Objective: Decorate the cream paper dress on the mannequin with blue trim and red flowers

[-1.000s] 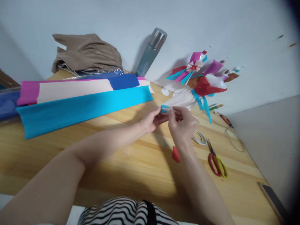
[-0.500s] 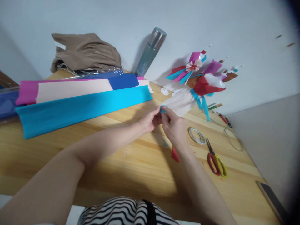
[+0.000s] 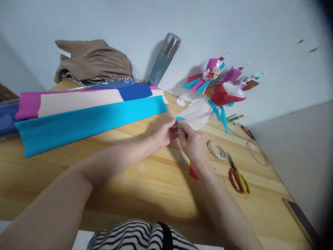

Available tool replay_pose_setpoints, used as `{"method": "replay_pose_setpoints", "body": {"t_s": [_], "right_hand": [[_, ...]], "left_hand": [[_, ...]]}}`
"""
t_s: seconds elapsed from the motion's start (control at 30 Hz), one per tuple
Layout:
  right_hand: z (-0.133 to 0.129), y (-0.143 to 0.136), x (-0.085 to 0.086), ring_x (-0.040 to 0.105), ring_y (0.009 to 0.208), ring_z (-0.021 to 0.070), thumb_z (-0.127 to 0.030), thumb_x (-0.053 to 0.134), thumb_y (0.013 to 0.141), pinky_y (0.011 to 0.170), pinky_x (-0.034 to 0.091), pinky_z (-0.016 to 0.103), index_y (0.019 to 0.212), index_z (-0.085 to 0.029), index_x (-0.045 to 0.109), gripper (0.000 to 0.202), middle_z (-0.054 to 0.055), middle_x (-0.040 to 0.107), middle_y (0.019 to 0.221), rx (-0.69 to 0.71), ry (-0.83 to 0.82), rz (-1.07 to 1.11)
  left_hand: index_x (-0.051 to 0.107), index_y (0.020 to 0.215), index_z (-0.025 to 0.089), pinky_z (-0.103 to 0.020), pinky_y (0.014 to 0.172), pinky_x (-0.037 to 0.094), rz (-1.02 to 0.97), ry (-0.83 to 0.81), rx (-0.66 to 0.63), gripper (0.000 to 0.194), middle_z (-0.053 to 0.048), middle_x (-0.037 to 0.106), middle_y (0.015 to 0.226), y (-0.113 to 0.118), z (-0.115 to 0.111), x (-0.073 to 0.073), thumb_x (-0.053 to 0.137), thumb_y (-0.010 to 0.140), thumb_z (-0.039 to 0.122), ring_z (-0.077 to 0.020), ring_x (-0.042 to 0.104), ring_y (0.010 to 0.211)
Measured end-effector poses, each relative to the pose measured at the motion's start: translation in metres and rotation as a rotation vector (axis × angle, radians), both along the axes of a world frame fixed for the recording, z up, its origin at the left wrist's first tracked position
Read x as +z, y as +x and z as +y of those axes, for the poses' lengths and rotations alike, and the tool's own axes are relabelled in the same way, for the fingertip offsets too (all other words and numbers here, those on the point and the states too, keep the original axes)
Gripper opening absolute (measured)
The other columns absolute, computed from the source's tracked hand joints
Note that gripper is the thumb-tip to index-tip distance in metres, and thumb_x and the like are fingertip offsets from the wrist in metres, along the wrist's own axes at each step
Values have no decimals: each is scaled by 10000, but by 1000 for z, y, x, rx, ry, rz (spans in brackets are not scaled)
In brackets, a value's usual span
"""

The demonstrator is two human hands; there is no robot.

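A small turquoise piece of crepe paper (image 3: pixel 180 118) is pinched between my two hands above the wooden table. My left hand (image 3: pixel 167 133) grips it from the left with thumb and fingers closed. From the right, my right hand (image 3: pixel 191 139) holds it with thumb and forefinger pressed together; the fingers hide part of the piece. Just beyond my hands lies a paper figure with a pale skirt (image 3: pixel 196 114), a red top (image 3: pixel 222 95) and turquoise ribbons. Beneath my hands are a red scrap (image 3: pixel 193 172) and small turquoise snippets (image 3: pixel 183 158).
Long folded turquoise crepe paper (image 3: pixel 91 119) lies at the left, with pink and blue sheets behind it. A bottle (image 3: pixel 164 59) and brown cloth (image 3: pixel 93 59) stand by the wall. At right are a wire coil (image 3: pixel 216 150), scissors (image 3: pixel 238 177) and a phone (image 3: pixel 299 222).
The turquoise piece now shows more of its curved upper edge between my fingertips. My fingers have shifted slightly on it. The whole view has moved a little.
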State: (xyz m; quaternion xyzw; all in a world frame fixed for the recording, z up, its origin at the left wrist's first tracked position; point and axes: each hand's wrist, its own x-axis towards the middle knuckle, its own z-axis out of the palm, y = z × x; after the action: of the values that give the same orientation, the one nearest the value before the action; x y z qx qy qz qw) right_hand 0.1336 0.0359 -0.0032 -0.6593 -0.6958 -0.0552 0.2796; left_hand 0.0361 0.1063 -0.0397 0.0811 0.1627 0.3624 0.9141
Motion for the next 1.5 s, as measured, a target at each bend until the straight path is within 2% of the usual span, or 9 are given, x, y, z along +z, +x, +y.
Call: {"method": "replay_pose_setpoints", "body": {"t_s": [0.13,0.4,0.63,0.8,0.97,1.07,1.17,1.33,1.5], "right_hand": [[-4,1,0,640,559,188,-339,464,927,553,479,305,1194,-188,736,409,81,759,778,27,0,103],[-11,7,-1,625,527,184,-322,476,902,552,460,296,1119,-205,760,376,69,754,737,-5,-28,55],[-29,12,3,615,498,172,-315,501,883,547,457,285,944,-192,775,307,50,709,632,0,-4,83],[-39,55,13,668,554,213,-368,531,870,576,486,313,957,-167,767,322,62,707,619,-184,-19,208],[-30,115,16,699,626,228,-295,549,824,650,512,328,950,-162,772,289,69,725,641,-350,-51,280],[-20,133,9,711,709,241,-249,572,787,683,514,338,915,-164,782,260,87,761,730,-309,-102,236],[-10,134,-4,704,742,227,-250,608,788,675,510,324,861,-172,779,202,83,783,831,-171,-217,263],[8,120,-23,691,753,215,-194,661,804,707,509,344,839,-196,776,121,69,780,862,25,-336,284],[16,109,-28,664,728,215,-67,640,760,694,485,353,748,-205,727,163,60,743,784,65,-340,226]], "left_hand": [[687,782,150,-285,714,461,-2,37,-14,314,-47,665,705,0,1,-1,529,993,320,-141,607,651],[688,779,136,-238,629,486,29,22,-1,359,-55,693,710,-4,0,9,464,1022,278,-117,632,621],[689,801,118,-330,826,553,26,38,-28,345,-142,737,795,-12,-1,15,443,991,267,-211,723,796],[670,768,96,-378,843,575,-1,56,-4,339,-169,734,824,-14,3,14,446,956,268,-267,743,866],[679,827,100,-397,892,581,25,51,33,343,-164,732,873,-14,5,17,434,949,307,-272,737,951],[689,877,104,-412,933,570,68,47,39,378,-172,728,916,-15,5,19,442,962,377,-286,712,1047],[691,875,109,-409,931,568,99,77,44,420,-173,727,932,-16,6,20,436,975,428,-293,697,1086],[696,813,124,-348,785,572,151,102,51,483,-144,735,862,-18,11,21,392,1001,449,-275,719,978],[693,779,141,-312,667,546,189,111,46,531,-108,726,766,-19,11,23,331,1023,443,-232,725,788]]}}
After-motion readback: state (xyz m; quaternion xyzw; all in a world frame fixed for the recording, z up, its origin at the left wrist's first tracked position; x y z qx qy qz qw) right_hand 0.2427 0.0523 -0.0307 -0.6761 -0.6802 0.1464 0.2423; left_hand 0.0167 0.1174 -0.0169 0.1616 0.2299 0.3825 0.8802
